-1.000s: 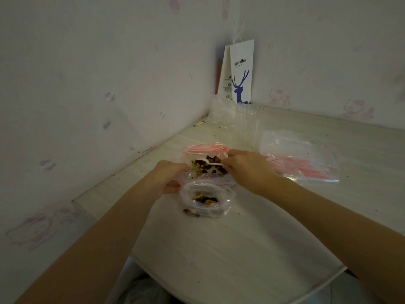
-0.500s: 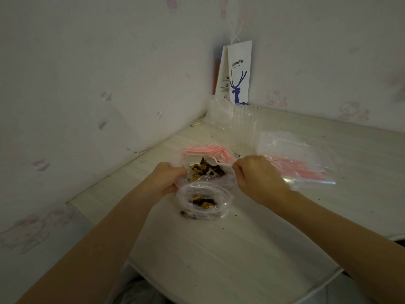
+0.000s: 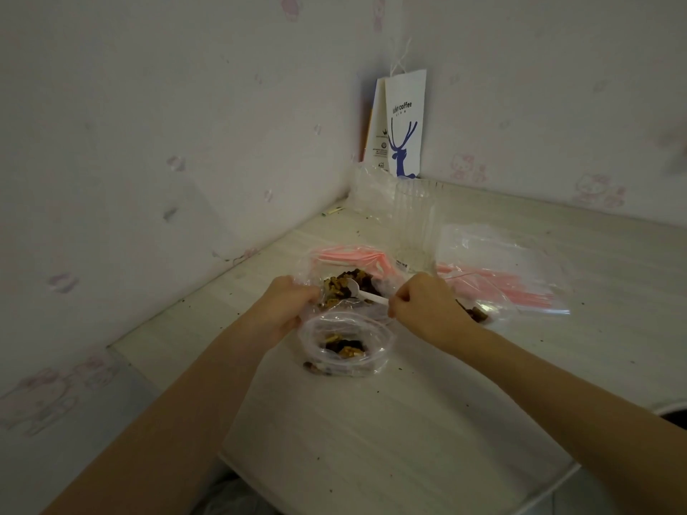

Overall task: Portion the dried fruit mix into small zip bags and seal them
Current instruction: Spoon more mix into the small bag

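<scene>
While my right hand pinches the spoon (left hand gripping the big bag), the small bag gapes just nearer me.

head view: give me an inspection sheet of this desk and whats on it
surface: pale table, dark crumbs scattered
job's things: big bag of fruit mix; small bag open, partly filled; spoon in the mix
clutter: spare zip bags, clear cup, paper bag
hands: left hand grips the big bag's edge; right hand pinches the spoon handle
cables: nothing seen
surroundings: wall corner, cartoon prints
</scene>
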